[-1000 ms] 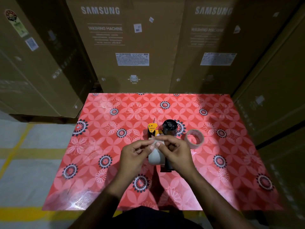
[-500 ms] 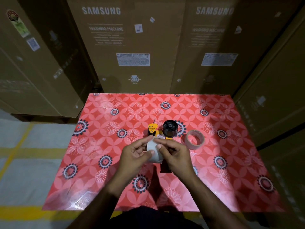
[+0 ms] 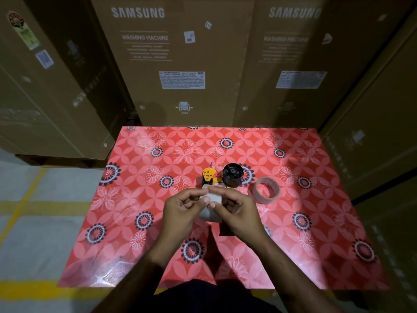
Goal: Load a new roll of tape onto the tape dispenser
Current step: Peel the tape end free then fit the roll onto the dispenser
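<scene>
A pale roll of tape (image 3: pixel 211 207) is held upright between both hands above the red flowered table (image 3: pixel 140 199). My left hand (image 3: pixel 180 210) grips its left side. My right hand (image 3: pixel 237 211) covers its right side, with fingertips pinched on the top edge of the roll. Just behind the hands lies the tape dispenser (image 3: pixel 225 177), with a yellow plate at the left, a black round hub at the right and a dark handle showing below my right hand. Its hub is bare.
A thin, nearly used-up tape ring (image 3: pixel 266 190) lies on the table right of the dispenser. Tall cardboard washing-machine boxes (image 3: pixel 180 64) wall in the table at the back and on both sides. Grey floor with yellow lines (image 3: pixel 27 199) is at the left.
Both hands with the roll have shifted a little away from me, toward the dispenser. The fingertips have worked along the roll's top edge. The dispenser and the tape ring have not moved.
</scene>
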`<action>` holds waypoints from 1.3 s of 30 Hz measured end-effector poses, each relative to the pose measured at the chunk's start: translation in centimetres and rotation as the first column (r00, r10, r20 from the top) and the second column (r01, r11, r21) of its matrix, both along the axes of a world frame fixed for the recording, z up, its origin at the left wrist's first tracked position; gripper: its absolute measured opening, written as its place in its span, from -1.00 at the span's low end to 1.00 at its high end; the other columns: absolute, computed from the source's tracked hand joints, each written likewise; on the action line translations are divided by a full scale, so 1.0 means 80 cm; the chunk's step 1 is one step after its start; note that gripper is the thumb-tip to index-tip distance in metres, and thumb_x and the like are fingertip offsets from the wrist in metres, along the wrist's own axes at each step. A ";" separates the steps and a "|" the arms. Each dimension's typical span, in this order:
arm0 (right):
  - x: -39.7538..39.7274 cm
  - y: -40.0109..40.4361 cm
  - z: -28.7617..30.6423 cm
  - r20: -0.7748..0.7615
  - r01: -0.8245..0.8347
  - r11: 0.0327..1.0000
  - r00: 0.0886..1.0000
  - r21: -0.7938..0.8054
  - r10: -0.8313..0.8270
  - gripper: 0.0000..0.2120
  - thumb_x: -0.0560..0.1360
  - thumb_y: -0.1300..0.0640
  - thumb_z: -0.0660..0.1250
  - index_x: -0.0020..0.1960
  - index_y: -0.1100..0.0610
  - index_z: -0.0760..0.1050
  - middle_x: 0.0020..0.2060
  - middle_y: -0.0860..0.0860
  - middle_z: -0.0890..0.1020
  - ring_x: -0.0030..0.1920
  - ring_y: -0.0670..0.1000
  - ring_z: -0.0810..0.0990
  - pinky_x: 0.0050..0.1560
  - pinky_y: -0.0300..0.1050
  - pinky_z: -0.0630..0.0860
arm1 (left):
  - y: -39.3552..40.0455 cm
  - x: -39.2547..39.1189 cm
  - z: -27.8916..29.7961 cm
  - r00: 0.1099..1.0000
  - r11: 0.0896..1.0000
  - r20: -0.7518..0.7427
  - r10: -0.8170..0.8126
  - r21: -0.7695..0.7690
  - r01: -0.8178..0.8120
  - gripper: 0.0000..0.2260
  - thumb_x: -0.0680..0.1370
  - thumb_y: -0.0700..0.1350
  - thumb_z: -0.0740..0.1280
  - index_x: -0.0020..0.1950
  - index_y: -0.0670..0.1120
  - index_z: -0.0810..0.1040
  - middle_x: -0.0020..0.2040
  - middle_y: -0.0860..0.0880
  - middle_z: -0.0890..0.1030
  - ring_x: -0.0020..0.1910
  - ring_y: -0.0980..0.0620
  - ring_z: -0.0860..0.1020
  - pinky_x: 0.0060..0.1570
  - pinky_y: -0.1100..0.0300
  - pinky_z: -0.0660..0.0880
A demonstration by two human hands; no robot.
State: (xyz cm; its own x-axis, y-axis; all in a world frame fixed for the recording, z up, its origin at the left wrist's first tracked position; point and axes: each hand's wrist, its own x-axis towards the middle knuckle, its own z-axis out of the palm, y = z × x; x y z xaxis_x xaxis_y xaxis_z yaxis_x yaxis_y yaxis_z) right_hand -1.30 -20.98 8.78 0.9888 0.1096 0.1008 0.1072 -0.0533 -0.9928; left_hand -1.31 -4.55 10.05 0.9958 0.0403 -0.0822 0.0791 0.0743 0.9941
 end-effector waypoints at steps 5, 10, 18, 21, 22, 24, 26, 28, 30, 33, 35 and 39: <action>0.006 0.000 0.000 -0.043 0.078 0.996 0.996 0.037 -0.076 -0.77 0.56 0.21 0.42 0.17 -0.01 0.69 0.10 -0.10 0.74 0.16 -0.06 0.68 0.14 -0.14 0.56 | -0.002 0.002 0.001 0.998 0.997 -0.009 -0.062 -0.035 0.062 -0.70 0.46 -0.37 0.47 0.17 -0.17 0.67 0.04 -0.05 0.74 0.03 0.01 0.70 -0.03 0.20 0.61; 0.007 0.005 -0.004 -0.027 0.132 0.991 0.991 -0.029 -0.133 -0.83 0.59 0.16 0.37 0.10 0.04 0.71 0.02 -0.11 0.75 0.09 -0.09 0.70 0.08 -0.21 0.55 | 0.000 0.005 -0.003 0.997 0.996 -0.009 -0.073 -0.048 0.073 -0.68 0.43 -0.39 0.48 0.15 -0.16 0.66 0.01 -0.10 0.74 0.00 0.00 0.70 -0.01 0.19 0.60; 0.013 -0.004 -0.005 -0.084 -0.002 1.000 0.996 0.001 0.002 -0.67 0.50 -0.06 0.46 0.26 -0.09 0.63 0.10 0.12 0.69 0.09 0.19 0.66 0.09 0.13 0.57 | -0.008 0.008 -0.003 0.999 0.998 -0.035 0.018 -0.058 -0.020 -0.75 0.51 -0.35 0.41 0.16 -0.17 0.67 0.04 -0.05 0.74 -0.01 0.07 0.70 -0.06 0.28 0.59; 0.010 -0.007 -0.008 -0.108 -0.041 0.998 0.993 0.036 0.045 -0.53 0.36 0.10 0.58 0.25 -0.02 0.64 0.10 0.05 0.71 0.08 0.19 0.68 0.09 0.18 0.60 | -0.006 0.012 -0.001 0.998 0.998 -0.006 0.059 -0.003 -0.059 -0.85 0.57 -0.27 0.37 0.03 -0.10 0.72 -0.05 -0.03 0.76 -0.06 0.03 0.70 -0.07 0.16 0.61; 0.010 -0.007 -0.008 -0.107 -0.040 0.999 0.993 0.031 0.043 -0.54 0.34 0.12 0.58 0.24 -0.01 0.66 0.10 0.02 0.72 0.06 0.16 0.70 0.07 0.15 0.63 | -0.005 0.011 -0.001 0.999 0.999 0.006 0.052 0.016 -0.052 -0.85 0.57 -0.26 0.38 0.01 -0.08 0.72 -0.06 -0.02 0.76 -0.06 0.03 0.70 -0.05 0.14 0.61; 0.011 -0.008 -0.003 -0.106 -0.032 0.999 0.994 0.037 0.035 -0.57 0.32 0.20 0.60 0.17 0.01 0.69 0.08 -0.02 0.74 0.00 0.04 0.71 -0.03 -0.03 0.62 | -0.003 0.008 0.000 1.000 1.000 0.010 -0.015 0.009 0.015 -0.82 0.53 -0.30 0.41 0.04 -0.08 0.70 -0.01 0.04 0.75 0.02 0.04 0.70 0.01 0.18 0.62; 0.015 -0.011 0.001 -0.144 -0.007 0.997 0.989 0.077 0.018 -0.58 0.24 0.30 0.61 0.05 0.01 0.72 -0.02 -0.02 0.75 -0.08 -0.04 0.70 -0.09 -0.16 0.58 | 0.000 0.003 -0.003 0.993 0.992 -0.026 -0.112 -0.058 0.110 -0.66 0.41 -0.38 0.50 0.14 -0.13 0.66 0.04 0.03 0.74 0.06 -0.01 0.70 0.02 0.16 0.63; 0.019 -0.015 0.003 -0.225 0.020 0.994 0.974 0.108 0.005 -0.57 0.17 0.41 0.62 -0.08 0.01 0.74 -0.18 0.06 0.70 -0.21 0.01 0.65 -0.17 -0.13 0.58 | 0.006 -0.001 -0.010 0.978 0.977 -0.052 -0.204 -0.074 0.200 -0.52 0.32 -0.42 0.55 0.21 -0.15 0.63 0.09 -0.07 0.73 0.05 -0.13 0.71 0.03 0.06 0.65; 0.021 -0.019 0.003 -0.316 0.022 0.986 0.948 0.167 0.033 -0.59 0.14 0.47 0.61 -0.15 0.07 0.74 -0.28 0.18 0.59 -0.28 0.09 0.57 -0.20 -0.06 0.55 | 0.011 0.000 -0.015 0.967 0.969 -0.063 -0.246 -0.024 0.245 -0.48 0.32 -0.43 0.56 0.23 -0.13 0.64 0.10 -0.12 0.72 0.03 -0.18 0.71 0.04 -0.01 0.65; 0.023 -0.021 0.001 -0.387 0.028 0.980 0.921 0.197 0.052 -0.78 0.21 0.35 0.59 -0.22 0.11 0.71 -0.35 0.18 0.51 -0.32 0.11 0.50 -0.24 -0.02 0.49 | 0.012 -0.002 -0.016 0.963 0.963 -0.049 -0.266 0.032 0.268 -0.50 0.33 -0.41 0.58 0.22 -0.11 0.66 0.09 -0.12 0.72 0.01 -0.15 0.72 0.02 0.02 0.66; 0.022 -0.020 0.007 -0.395 0.049 0.982 0.918 0.183 0.028 -0.89 0.38 0.30 0.56 -0.25 0.15 0.68 -0.39 0.15 0.56 -0.42 0.04 0.50 -0.41 -0.19 0.45 | 0.009 -0.005 -0.015 0.960 0.960 -0.036 -0.279 0.029 0.280 -0.50 0.33 -0.43 0.56 0.24 -0.14 0.65 0.10 -0.12 0.72 0.02 -0.14 0.71 0.00 0.05 0.65; 0.024 -0.018 0.016 -0.383 0.061 0.981 0.924 0.186 0.015 -0.90 0.56 0.29 0.40 -0.11 0.20 0.68 -0.28 0.08 0.69 -0.37 -0.07 0.62 -0.45 -0.21 0.51 | 0.004 -0.004 -0.021 0.977 0.978 -0.041 -0.209 -0.032 0.208 -0.50 0.33 -0.49 0.53 0.19 -0.13 0.65 0.09 -0.13 0.72 0.06 -0.14 0.70 0.01 0.07 0.64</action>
State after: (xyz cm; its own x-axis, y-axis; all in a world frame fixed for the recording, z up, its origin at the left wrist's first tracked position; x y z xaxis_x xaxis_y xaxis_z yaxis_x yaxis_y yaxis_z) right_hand 0.59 -22.42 10.08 0.9581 0.1031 -0.2673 -0.2802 0.1426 -0.9493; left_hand -1.60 -4.19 8.34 0.9774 -0.1706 -0.1247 0.1397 0.0786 0.9871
